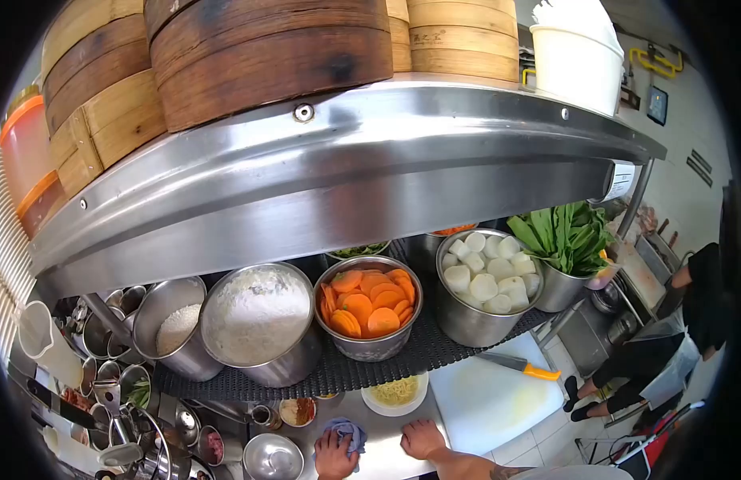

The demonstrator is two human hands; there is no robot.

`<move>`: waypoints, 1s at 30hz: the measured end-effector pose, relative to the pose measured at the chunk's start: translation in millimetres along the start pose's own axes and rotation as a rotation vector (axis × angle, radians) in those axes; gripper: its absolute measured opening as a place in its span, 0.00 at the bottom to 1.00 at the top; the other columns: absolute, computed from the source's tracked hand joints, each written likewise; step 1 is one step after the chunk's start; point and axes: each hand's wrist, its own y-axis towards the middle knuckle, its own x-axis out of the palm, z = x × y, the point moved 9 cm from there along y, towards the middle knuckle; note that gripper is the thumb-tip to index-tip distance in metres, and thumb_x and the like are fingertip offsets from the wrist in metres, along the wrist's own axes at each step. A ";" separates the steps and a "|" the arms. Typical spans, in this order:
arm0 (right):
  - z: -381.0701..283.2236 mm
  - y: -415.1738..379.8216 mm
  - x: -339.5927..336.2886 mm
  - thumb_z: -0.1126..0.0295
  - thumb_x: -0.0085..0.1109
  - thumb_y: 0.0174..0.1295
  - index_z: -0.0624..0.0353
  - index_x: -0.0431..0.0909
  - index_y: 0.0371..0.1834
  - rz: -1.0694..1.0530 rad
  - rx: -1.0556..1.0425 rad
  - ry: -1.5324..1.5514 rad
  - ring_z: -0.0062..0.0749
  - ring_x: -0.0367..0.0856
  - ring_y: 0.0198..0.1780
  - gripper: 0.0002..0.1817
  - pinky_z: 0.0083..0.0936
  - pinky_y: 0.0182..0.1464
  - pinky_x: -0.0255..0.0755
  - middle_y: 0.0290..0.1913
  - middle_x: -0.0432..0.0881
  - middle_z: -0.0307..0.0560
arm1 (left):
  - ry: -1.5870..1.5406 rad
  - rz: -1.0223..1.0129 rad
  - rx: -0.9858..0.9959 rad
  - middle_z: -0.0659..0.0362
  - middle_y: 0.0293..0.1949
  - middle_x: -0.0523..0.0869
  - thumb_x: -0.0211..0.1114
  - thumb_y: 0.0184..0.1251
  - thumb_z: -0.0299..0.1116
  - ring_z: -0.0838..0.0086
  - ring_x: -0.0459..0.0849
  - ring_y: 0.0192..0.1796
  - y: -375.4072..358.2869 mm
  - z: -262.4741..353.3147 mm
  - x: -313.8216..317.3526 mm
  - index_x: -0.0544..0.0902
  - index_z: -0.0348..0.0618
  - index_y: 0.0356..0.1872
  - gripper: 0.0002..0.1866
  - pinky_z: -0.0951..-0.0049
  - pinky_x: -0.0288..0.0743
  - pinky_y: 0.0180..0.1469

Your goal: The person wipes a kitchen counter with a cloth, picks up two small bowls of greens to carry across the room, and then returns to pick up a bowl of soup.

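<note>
My left hand point(336, 458) is on a crumpled blue cloth point(353, 432) on the steel counter, its fingers pressed onto the fabric. To its right, my right hand point(423, 439) lies on the counter with nothing in it, its fingers slightly apart. Beyond the hands stands a white bowl of shredded pale yellow food point(396, 392). A metal bowl point(273, 458) sits left of the cloth. Just behind the cloth is a small dish of red and pale seasonings point(298, 411). At the right, a white cutting board point(498, 400) carries a knife with an orange handle point(538, 372).
A raised black mat holds metal pots of white powder point(258, 312), sliced carrots point(370, 304), white radish pieces point(490, 276) and leafy greens point(566, 240). Above runs a steel shelf point(322, 200) with bamboo steamers point(274, 64). Another person point(666, 344) stands at the right.
</note>
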 end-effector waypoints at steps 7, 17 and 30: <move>-6.9 1.3 -7.8 0.58 0.52 0.64 0.53 0.83 0.45 0.043 -0.005 0.009 0.49 0.81 0.54 0.15 0.49 0.59 0.70 0.46 0.86 0.50 | 0.035 -0.023 -0.013 0.44 0.65 0.79 0.67 0.53 0.51 0.46 0.70 0.72 0.1 -5.2 0.5 0.86 0.54 0.57 0.29 0.40 0.62 0.71; -8.6 -0.3 -13.2 0.58 0.51 0.65 0.53 0.83 0.44 0.054 -0.004 0.000 0.48 0.82 0.53 0.15 0.48 0.58 0.71 0.46 0.87 0.51 | 0.036 -0.025 -0.017 0.45 0.66 0.78 0.66 0.53 0.52 0.47 0.70 0.73 -1.8 -6.1 3.3 0.86 0.55 0.58 0.29 0.41 0.61 0.72; -9.6 -0.6 -16.8 0.59 0.52 0.64 0.53 0.83 0.42 0.061 -0.005 -0.005 0.49 0.82 0.52 0.14 0.49 0.58 0.71 0.45 0.87 0.51 | 0.056 -0.022 -0.014 0.46 0.66 0.78 0.67 0.53 0.52 0.48 0.69 0.73 -3.3 -6.2 6.2 0.86 0.55 0.58 0.29 0.42 0.61 0.71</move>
